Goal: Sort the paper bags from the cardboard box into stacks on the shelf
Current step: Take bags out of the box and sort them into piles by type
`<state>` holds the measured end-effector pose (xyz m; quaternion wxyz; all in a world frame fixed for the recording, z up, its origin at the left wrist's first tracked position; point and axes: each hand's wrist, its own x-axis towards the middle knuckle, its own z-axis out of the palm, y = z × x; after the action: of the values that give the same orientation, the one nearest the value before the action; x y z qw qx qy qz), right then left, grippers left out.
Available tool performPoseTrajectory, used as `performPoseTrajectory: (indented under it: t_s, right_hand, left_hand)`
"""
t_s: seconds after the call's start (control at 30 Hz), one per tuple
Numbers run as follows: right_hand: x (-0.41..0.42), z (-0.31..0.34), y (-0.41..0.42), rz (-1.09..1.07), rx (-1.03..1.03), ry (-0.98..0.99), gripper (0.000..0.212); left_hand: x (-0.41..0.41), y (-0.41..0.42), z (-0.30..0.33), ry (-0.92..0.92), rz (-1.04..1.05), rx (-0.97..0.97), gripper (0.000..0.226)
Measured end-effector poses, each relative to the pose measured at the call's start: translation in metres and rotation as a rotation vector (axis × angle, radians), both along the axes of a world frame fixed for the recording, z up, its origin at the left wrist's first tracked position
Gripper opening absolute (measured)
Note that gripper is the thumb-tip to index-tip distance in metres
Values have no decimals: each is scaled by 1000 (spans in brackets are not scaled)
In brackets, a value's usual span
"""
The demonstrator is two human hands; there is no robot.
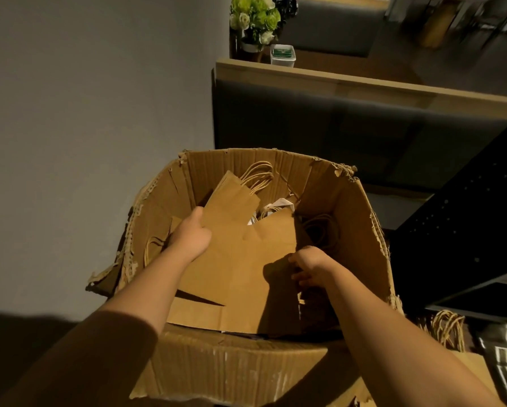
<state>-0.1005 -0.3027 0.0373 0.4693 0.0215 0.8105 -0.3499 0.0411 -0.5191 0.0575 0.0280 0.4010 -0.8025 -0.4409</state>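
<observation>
Inside the torn brown cardboard box [320, 177], both hands gripped flat brown paper bags [240, 259]: left hand [192, 235] at 9 o'clock, right hand [309, 267] at 3 o'clock.

No legible text, labels, brands or nos. in frame. Small white container [283, 55] w/ green top, upper centre beside flowers [255, 19]: print too small and blurred to read. Cardboard box [240, 365] shows no markings.

I seem to be in a café or small restaurant: dark padded booth seats [349, 127] topped with wooden ledges [364, 83] run in rows, and a pot of flowers [255, 19] sits beside a small white container [282, 55]. A black perforated metal shelf [466, 224] stands at right.
</observation>
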Motion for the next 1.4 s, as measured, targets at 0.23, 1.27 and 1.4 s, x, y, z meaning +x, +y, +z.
performPoseTrajectory:
  t_s: [0.23,1.27,1.4]
  right_hand:
    - [16,34,-9,17,-322,168,30]
    - [32,158,43,-127,-762,818,15]
    - [30,178,82,-212,-728,914,15]
  left_hand:
    - [-5,27,28,229,-90,286,37]
    - [-27,127,146,480,-102,194,34]
    - [-35,170,164,514,-116,273,46]
